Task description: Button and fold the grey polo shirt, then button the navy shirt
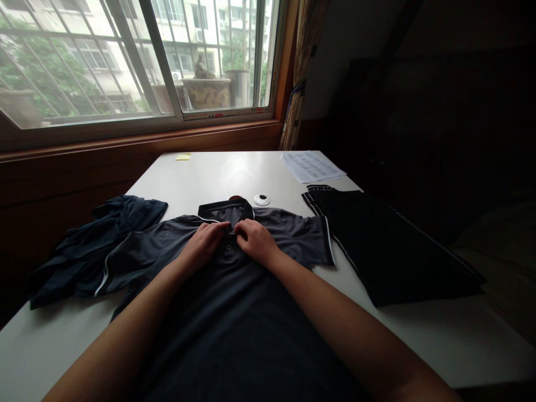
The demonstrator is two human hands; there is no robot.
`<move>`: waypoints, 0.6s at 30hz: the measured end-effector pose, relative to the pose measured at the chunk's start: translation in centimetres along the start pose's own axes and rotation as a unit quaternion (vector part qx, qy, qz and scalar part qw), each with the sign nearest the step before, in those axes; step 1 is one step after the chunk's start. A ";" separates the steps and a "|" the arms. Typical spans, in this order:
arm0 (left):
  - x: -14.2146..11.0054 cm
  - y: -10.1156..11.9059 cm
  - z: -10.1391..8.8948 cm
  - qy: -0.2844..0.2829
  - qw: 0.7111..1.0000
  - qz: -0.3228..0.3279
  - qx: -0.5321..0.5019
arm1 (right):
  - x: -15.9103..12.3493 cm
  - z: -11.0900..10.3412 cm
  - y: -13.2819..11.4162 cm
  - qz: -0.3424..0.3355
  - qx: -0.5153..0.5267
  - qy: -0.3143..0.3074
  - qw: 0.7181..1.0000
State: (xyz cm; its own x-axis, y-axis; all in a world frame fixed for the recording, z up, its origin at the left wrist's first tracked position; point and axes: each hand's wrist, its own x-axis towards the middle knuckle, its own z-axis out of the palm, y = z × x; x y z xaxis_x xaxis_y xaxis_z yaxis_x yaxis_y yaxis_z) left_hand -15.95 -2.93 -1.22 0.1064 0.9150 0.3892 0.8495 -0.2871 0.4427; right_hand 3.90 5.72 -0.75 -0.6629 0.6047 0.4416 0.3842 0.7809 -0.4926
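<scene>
A dark grey polo shirt [234, 301] lies spread front up on the white table, its black collar [221, 209] pointing away from me. At the placket just below the collar, my left hand [205, 241] is closed on the fabric, fingertips beside a small round button [228, 229]. Facing it, my right hand [255, 240] pinches the placket's other edge between thumb and curled fingers. A second button [229, 247] shows lower on the placket. The exact grip of the fingertips is partly hidden.
Dark crumpled clothing [96, 245] lies at the left, touching a sleeve. Folded black trousers or similar [402, 251] lie at the right. Beyond the collar is a small white round object [262, 199]. Printed sheets [312, 166] and a yellow note [183, 157] rest near the far edge.
</scene>
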 end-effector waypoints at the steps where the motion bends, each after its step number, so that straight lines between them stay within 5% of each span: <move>1: 0.0 0.1 0.0 -0.001 1.000 -0.002 -0.001 | 0.0 0.0 -0.1 0.000 0.001 -0.002 1.000; 12: 1.2 -0.7 0.4 0.025 0.999 -0.018 -0.034 | 0.5 -0.5 0.2 0.053 0.111 -0.002 0.992; 18: 1.7 -0.4 1.1 0.038 0.994 -0.084 -0.052 | 0.6 0.0 0.5 0.090 0.124 0.008 0.988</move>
State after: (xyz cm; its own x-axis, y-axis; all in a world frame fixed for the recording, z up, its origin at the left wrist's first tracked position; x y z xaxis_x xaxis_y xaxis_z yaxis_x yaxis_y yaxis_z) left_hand -15.49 -0.93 -1.63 -0.0742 0.9297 0.3608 0.7935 -0.1641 0.5860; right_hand 3.71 6.43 -0.76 -0.5866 0.7344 0.3413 0.3240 0.5991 -0.7322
